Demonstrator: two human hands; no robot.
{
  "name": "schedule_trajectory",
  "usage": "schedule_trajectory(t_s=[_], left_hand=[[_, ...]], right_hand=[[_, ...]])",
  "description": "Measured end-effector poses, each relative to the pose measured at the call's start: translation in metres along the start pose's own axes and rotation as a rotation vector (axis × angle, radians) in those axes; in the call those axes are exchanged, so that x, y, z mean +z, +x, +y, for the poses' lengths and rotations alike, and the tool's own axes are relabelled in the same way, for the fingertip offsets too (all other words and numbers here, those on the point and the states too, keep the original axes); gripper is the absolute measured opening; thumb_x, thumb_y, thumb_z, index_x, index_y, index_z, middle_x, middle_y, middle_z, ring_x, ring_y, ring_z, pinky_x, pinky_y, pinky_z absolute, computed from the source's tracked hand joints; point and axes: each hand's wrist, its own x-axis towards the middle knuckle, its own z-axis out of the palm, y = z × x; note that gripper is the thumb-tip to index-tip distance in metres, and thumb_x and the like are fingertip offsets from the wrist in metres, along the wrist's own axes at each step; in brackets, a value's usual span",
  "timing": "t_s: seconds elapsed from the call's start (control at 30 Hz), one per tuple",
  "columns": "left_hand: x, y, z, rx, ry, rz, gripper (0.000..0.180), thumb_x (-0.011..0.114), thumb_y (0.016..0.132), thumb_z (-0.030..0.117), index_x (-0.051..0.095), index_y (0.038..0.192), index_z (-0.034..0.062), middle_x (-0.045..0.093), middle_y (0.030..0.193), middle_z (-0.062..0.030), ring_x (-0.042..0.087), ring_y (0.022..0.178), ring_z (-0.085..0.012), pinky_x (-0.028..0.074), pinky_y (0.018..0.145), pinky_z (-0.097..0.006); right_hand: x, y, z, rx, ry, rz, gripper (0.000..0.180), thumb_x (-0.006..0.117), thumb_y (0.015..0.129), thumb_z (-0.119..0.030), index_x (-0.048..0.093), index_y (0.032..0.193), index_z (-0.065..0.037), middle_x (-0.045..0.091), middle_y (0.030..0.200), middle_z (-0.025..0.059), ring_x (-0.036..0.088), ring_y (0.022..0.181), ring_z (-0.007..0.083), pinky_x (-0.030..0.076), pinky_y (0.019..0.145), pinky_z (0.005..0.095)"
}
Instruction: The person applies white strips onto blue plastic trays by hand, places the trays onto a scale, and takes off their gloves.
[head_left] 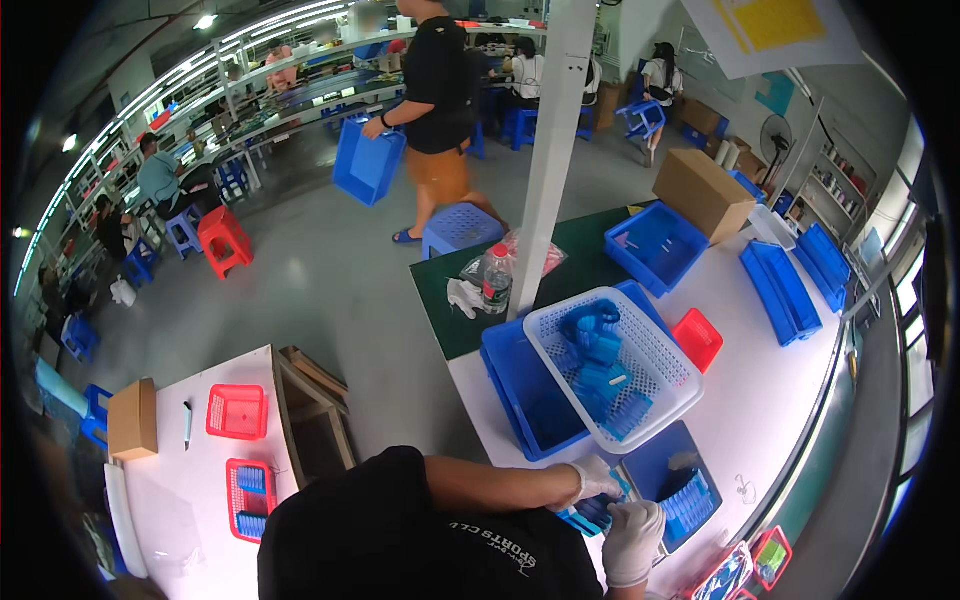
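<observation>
My left hand (595,478) and my right hand (634,540), both in white gloves, are close together over the near edge of the white table. Between them are blue ribbed plastic pieces (588,517), with the fingers of both hands closed on them; their exact kind is unclear. Just right of my hands lies a blue tray (655,462) with a row of similar blue ribbed pieces (686,506) in it. Beyond it, a white perforated basket (640,438) holds a loose heap of blue pieces (598,365), resting partly over a deep blue bin (512,400).
A white post (550,160) rises beside a water bottle (496,280). Small red baskets (697,340), blue bins (655,245) and a cardboard box (703,195) stand farther back. Left is another table (180,500). A person (437,90) carries a blue bin in the aisle.
</observation>
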Motion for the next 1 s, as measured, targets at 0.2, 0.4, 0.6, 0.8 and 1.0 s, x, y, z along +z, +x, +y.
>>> schedule_trajectory(t_s=[0.2,0.4,0.6,0.8,1.0], left_hand=[[-0.012,-0.009,0.009,0.094,0.338,0.082,0.037,0.061,0.086,0.038,0.067,0.103,0.0053,0.064,0.089,-0.0122,0.061,0.082,-0.0261,0.047,0.076,-0.037],[-0.007,-0.027,0.023,0.025,-0.38,-0.004,0.031,0.072,0.082,0.025,0.064,0.102,0.0027,0.063,0.086,-0.006,0.059,0.076,-0.0174,0.048,0.071,-0.031],[-0.005,-0.025,0.025,0.173,-0.369,0.005,0.028,0.071,0.084,0.02,0.064,0.104,0.0023,0.064,0.09,-0.0047,0.058,0.077,-0.0137,0.048,0.071,-0.026],[-0.011,-0.014,0.025,0.138,-0.519,-0.006,0.024,0.064,0.088,0.017,0.061,0.106,0.0009,0.064,0.094,-0.0053,0.061,0.081,-0.0116,0.052,0.072,-0.029],[-0.015,-0.024,0.028,0.01,-0.568,-0.126,0.03,0.066,0.088,0.021,0.057,0.109,0.0017,0.064,0.091,-0.0051,0.063,0.076,-0.0118,0.054,0.066,-0.029]], right_hand=[[-0.01,-0.002,0.003,0.023,0.029,-0.059,0.018,0.064,0.08,-0.008,0.054,0.095,-0.006,0.055,0.087,0.0166,0.055,0.079,0.0335,0.043,0.073,0.0437],[-0.018,0.001,0.019,0.648,0.739,0.175,0.017,0.068,0.085,-0.014,0.057,0.086,-0.002,0.06,0.088,0.0043,0.057,0.081,0.0127,0.046,0.071,0.0254],[-0.015,-0.005,0.03,0.899,1.393,0.098,0.025,0.072,0.083,-0.023,0.061,0.085,-0.001,0.063,0.087,0.009,0.06,0.08,0.0201,0.048,0.075,0.0336],[-0.012,-0.006,0.028,0.943,1.555,0.031,0.024,0.07,0.084,-0.017,0.059,0.087,0.004,0.063,0.09,0.0136,0.061,0.085,0.0217,0.048,0.085,0.0366],[-0.017,0.002,0.023,1.026,1.508,0.098,0.021,0.07,0.084,-0.016,0.06,0.082,0.002,0.064,0.089,0.0138,0.063,0.077,0.0209,0.053,0.078,0.0353]])
